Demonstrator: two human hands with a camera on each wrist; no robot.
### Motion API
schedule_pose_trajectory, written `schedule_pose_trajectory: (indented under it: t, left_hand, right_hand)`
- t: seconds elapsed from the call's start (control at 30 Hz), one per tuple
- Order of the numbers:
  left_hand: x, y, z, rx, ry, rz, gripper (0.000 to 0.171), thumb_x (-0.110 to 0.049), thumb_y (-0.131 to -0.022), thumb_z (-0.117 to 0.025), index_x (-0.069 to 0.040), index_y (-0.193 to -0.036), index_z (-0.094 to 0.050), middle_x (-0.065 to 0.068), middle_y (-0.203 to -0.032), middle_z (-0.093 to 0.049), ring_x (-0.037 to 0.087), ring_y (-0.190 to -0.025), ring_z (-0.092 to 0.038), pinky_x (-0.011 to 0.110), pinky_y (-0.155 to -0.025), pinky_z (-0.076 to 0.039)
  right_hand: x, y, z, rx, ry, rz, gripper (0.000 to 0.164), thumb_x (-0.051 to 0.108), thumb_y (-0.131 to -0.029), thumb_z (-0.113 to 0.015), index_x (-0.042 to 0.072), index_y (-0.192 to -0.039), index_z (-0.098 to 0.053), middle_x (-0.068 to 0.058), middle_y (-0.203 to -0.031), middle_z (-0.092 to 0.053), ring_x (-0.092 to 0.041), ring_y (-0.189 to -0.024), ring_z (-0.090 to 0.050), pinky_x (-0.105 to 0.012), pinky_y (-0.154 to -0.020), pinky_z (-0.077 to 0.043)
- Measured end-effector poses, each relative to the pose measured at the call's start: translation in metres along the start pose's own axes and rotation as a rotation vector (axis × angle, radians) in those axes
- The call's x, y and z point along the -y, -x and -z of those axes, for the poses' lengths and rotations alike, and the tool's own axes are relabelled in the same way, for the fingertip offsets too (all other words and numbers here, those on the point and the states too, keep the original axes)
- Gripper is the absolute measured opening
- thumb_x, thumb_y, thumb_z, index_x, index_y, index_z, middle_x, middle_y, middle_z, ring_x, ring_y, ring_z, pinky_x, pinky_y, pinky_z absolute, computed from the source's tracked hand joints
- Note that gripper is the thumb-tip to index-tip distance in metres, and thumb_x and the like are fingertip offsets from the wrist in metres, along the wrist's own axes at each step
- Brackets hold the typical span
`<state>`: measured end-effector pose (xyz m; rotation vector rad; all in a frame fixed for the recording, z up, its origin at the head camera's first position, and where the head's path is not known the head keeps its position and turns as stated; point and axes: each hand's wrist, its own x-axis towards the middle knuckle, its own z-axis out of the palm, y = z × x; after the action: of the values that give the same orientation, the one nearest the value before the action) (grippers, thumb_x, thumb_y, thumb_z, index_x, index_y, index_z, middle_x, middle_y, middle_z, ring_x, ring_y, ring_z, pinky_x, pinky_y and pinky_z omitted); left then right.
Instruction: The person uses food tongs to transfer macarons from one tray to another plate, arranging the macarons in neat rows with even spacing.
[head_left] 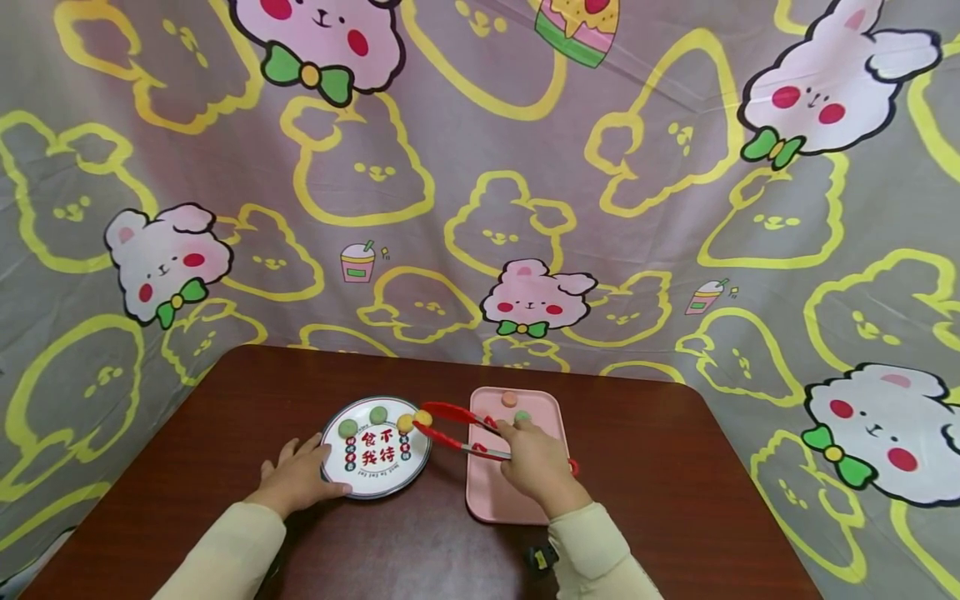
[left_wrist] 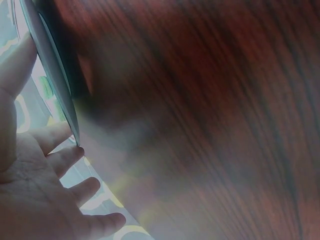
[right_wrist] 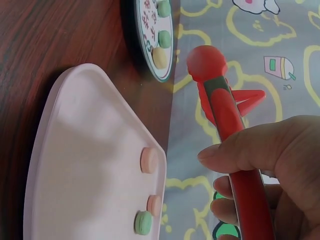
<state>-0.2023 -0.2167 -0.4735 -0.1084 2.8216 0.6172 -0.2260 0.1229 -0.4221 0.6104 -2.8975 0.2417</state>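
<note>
My left hand (head_left: 298, 477) rests against the left rim of a white round plate (head_left: 375, 482) with red lettering. Its thumb and fingertips touch the rim, fingers spread, in the left wrist view. Two green macarons (head_left: 363, 422) and a yellow macaron (head_left: 405, 423) lie on the plate. Over a pink tray (head_left: 491, 500), my right hand (head_left: 536, 467) grips red-and-metal tongs (head_left: 487, 452). A second yellow macaron (head_left: 424, 417) shows between the tong tips, above the plate's right edge. In the right wrist view the red tong head (right_wrist: 207, 63) hides that macaron.
Two pink macarons (right_wrist: 149, 160) and one green macaron (right_wrist: 143, 222) are at the tray's far end. A small dark object (head_left: 540, 558) lies near my right sleeve. Behind the brown table (head_left: 652, 467) hangs a printed cloth (head_left: 450, 275).
</note>
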Motion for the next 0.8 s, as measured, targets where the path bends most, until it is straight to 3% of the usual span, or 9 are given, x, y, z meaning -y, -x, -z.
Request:
schedule_pose_trajectory:
  t: [0.3, 0.8]
  left_hand:
    - [0.003, -0.001, -0.002, 0.002, 0.011, 0.002, 0.097, -0.055, -0.07, -0.078, 0.009, -0.136, -0.047, 0.033, -0.147, -0.029, 0.056, -0.134, -0.014, 0.077, -0.099, -0.009]
    - [0.006, -0.003, -0.006, -0.003, 0.027, 0.006, 0.098, -0.056, -0.069, -0.079, 0.008, -0.136, -0.047, 0.033, -0.148, -0.028, 0.056, -0.134, -0.013, 0.077, -0.099, -0.008]
  right_hand:
    - [0.008, -0.006, -0.004, 0.055, -0.047, -0.038, 0.057, 0.009, -0.069, -0.071, 0.016, -0.125, -0.065, -0.005, -0.095, -0.062, -0.023, -0.078, -0.061, -0.039, -0.05, -0.045]
    - [0.022, -0.012, -0.01, 0.07, -0.011, -0.002, 0.051, 0.012, -0.07, -0.074, 0.015, -0.12, -0.066, -0.004, -0.092, -0.062, -0.022, -0.076, -0.061, -0.039, -0.049, -0.044]
